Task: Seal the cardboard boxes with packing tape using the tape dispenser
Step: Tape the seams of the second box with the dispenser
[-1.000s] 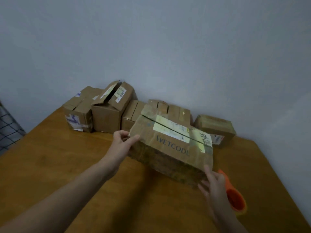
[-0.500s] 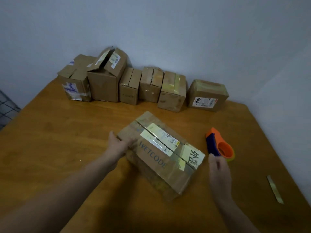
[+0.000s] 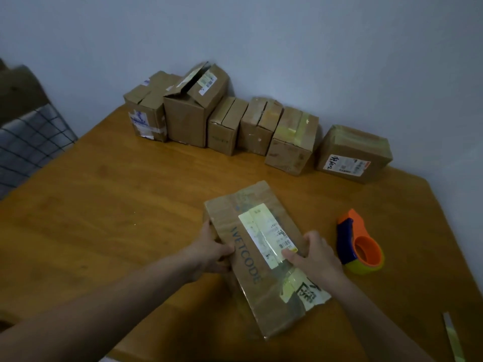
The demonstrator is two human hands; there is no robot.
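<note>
Both our hands clasp the brown cardboard box printed WETCODE [image 3: 248,280]: our left hand [image 3: 211,250] curls round its left long edge, and our right hand [image 3: 313,257] bends over the right edge with its fingers [image 3: 289,255] lying on the pale shipping label. That box lies flat on the orange-brown wooden table [image 3: 104,205], near our side, close to the orange and blue tape dispenser [image 3: 358,244] but apart from it

Our left fingertips are hidden down the side of the box, and we cannot tell how far the right thumb wraps. Glossy old tape blurs the top seam, so we cannot say whether it is closed. The black handwriting on the near corner is unreadable. We cannot make out the dispenser's blade. A pale narrow strip [image 3: 452,335] at the lower right is cut off by the frame, as is the checked cloth [image 3: 26,142] on the left. Six smaller cardboard boxes [image 3: 261,126] line the grey wall, the second from the left with its flaps raised

Half a second ago our right hand was off the box, near the dispenser; it has since landed on it. The box has swung round so its long axis points more towards us, and our left hand has moved from the far corner to mid-edge
</note>
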